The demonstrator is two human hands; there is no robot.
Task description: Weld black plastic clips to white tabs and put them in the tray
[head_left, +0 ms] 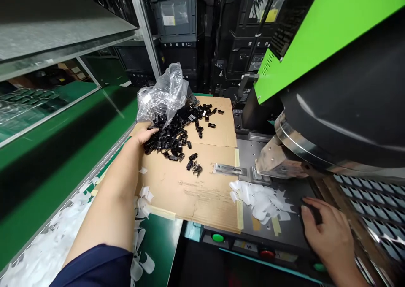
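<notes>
My left hand (pixel 146 135) reaches to the left edge of a heap of small black plastic clips (pixel 171 137). Its thumb is stretched out against them, while its other fingers are partly hidden; it looks open. A crumpled clear plastic bag (pixel 167 93) lies over the back of the heap. My right hand (pixel 330 232) is at the right, beside the machine's dark metal table (pixel 284 230), with thumb and forefinger apart and nothing visible between them. Left of it lies a pile of white plastic pieces (pixel 264 200). A few loose clips (pixel 194 164) sit nearer the middle of the cardboard (pixel 171 190).
A green and black press (pixel 341 88) overhangs the right side, its metal head (pixel 278 160) above a small metal fixture (pixel 232 169). Buttons, one green (pixel 217 237), line the front edge. More white pieces (pixel 47 245) cover the left. Dark crates (pixel 177 19) stand behind.
</notes>
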